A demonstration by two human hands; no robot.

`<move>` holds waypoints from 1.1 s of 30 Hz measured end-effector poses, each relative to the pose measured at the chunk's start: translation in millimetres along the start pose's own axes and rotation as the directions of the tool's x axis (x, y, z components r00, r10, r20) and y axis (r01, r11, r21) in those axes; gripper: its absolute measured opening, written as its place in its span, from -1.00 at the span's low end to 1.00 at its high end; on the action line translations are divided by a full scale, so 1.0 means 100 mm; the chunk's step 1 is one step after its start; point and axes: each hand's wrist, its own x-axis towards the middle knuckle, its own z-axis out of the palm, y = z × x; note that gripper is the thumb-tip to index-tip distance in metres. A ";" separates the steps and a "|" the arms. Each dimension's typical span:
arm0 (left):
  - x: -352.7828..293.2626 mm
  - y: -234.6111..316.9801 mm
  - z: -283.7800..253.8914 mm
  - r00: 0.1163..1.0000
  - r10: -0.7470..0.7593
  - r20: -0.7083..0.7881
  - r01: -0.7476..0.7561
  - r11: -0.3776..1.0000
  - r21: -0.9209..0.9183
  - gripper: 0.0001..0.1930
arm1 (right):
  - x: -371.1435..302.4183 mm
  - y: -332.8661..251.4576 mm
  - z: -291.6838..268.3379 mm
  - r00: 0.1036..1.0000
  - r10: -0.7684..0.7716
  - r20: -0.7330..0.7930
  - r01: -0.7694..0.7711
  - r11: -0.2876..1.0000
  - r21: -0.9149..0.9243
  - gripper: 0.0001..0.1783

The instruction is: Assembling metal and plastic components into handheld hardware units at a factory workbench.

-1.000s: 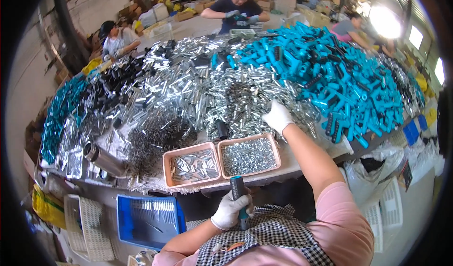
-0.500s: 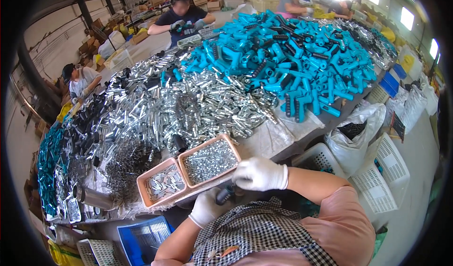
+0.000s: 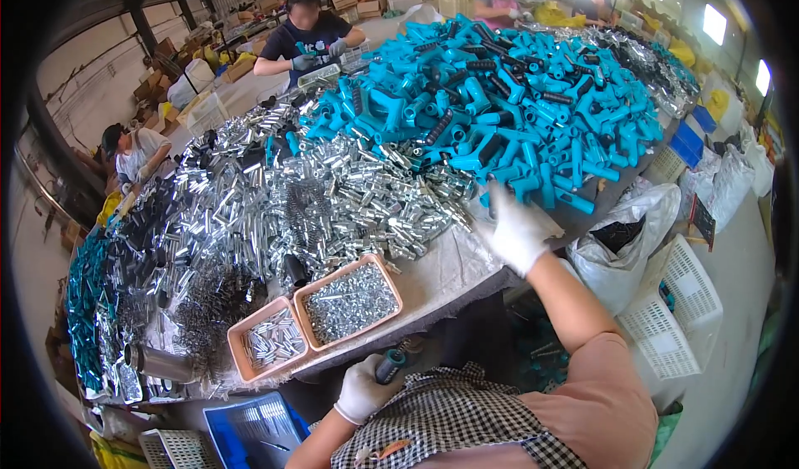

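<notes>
Close to my checkered apron, my left hand (image 3: 364,392) in a white glove is closed around a black-and-teal handle (image 3: 389,367). My right hand (image 3: 518,232), also white-gloved, is stretched out to the near right edge of a big pile of teal plastic handles (image 3: 466,107). Its fingers look extended toward the pieces there, somewhat blurred, with nothing visible in them. Left of that hand, a heap of shiny metal parts (image 3: 366,190) covers the table. At the table's front edge sit two pink trays, one of small metal pieces (image 3: 349,302), the other of short metal pins (image 3: 276,340).
Dark springs (image 3: 218,290) and a metal cylinder (image 3: 162,362) lie at the left. Below the table stand a blue basket (image 3: 250,436) and a white crate (image 3: 670,319). A white sack (image 3: 628,236) is at the right. Co-workers (image 3: 304,40) sit across the table.
My right hand has left the handle beside my left hand and moved up and right to the teal pile. My left hand keeps hold of the handle. The view has shifted slightly.
</notes>
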 end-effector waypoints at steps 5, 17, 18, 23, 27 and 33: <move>-0.06 0.08 -0.03 0.995 -0.100 -0.018 0.101 0.995 0.028 -0.63 | 0.60 0.98 0.54 0.940 0.332 -0.073 -0.337 0.938 -0.085 0.11; -0.22 -0.35 -0.21 0.982 0.150 -0.116 -0.101 0.930 0.355 -0.72 | -0.52 0.33 0.15 0.956 -0.115 0.272 -0.290 -0.200 0.936 -0.21; -0.17 -0.35 -0.25 0.984 0.163 -0.072 -0.122 0.912 0.392 -0.71 | -0.64 0.21 0.08 0.908 -0.194 0.370 -0.384 -0.038 0.923 -0.18; -0.12 -0.20 -0.42 0.985 0.106 0.138 -0.162 0.849 0.504 -0.70 | -1.03 -0.51 0.00 0.494 -0.393 0.776 -0.487 0.613 0.621 -0.43; -0.20 -0.25 -0.41 0.979 0.092 0.184 -0.183 0.799 0.572 -0.73 | -1.05 -0.73 0.23 0.426 -0.468 0.774 -0.225 0.775 0.591 -0.38; -0.37 -0.23 -0.54 0.986 0.078 0.149 -0.136 0.890 0.436 -0.81 | -1.00 -0.91 0.20 0.447 -0.613 0.652 0.090 0.756 0.649 -0.35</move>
